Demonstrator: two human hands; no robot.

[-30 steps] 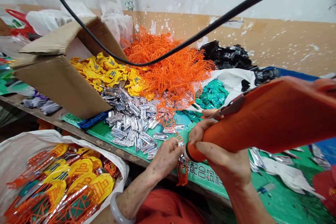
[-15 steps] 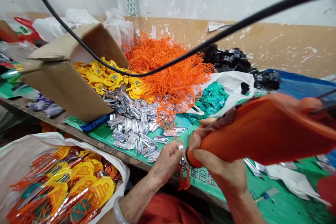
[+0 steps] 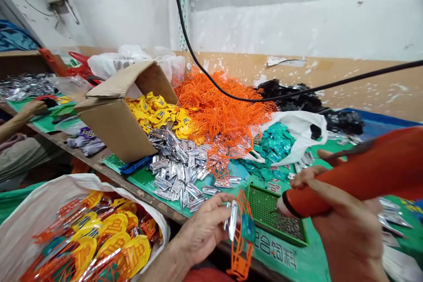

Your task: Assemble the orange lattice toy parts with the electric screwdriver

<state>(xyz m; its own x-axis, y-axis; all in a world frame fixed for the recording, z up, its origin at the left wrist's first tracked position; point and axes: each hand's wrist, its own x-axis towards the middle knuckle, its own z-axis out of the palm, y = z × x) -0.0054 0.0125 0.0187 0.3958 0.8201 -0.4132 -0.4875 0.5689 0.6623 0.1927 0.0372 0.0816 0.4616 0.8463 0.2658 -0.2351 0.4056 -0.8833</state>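
My left hand (image 3: 200,231) pinches a part-assembled toy piece (image 3: 240,261) above the table's front edge. It joins an orange plastic lattice frame, a shiny silver strip (image 3: 233,220) and a teal part (image 3: 247,228). My right hand (image 3: 350,229) is wrapped round an orange electric screwdriver (image 3: 370,172), held nearly level and pointing left. Its tip is over a green mesh tray (image 3: 259,200), beside many small screws (image 3: 291,225) gathered at the tray's near right end. I cannot make out whether a screw is on the tip.
Behind lie silver strips (image 3: 180,178), orange lattice frames (image 3: 224,105), yellow parts (image 3: 158,112), teal parts (image 3: 276,141) and black parts (image 3: 291,92). A cardboard box (image 3: 112,128) leans left. A white sack (image 3: 23,216) holds assembled pieces. A black cable (image 3: 198,64) hangs across. Another person's hand (image 3: 35,108) is far left.
The screwdriver has moved right, away from the toy piece, to over the screw tray, which now shows. My left hand has turned the piece and brought it nearer. The view has shifted.
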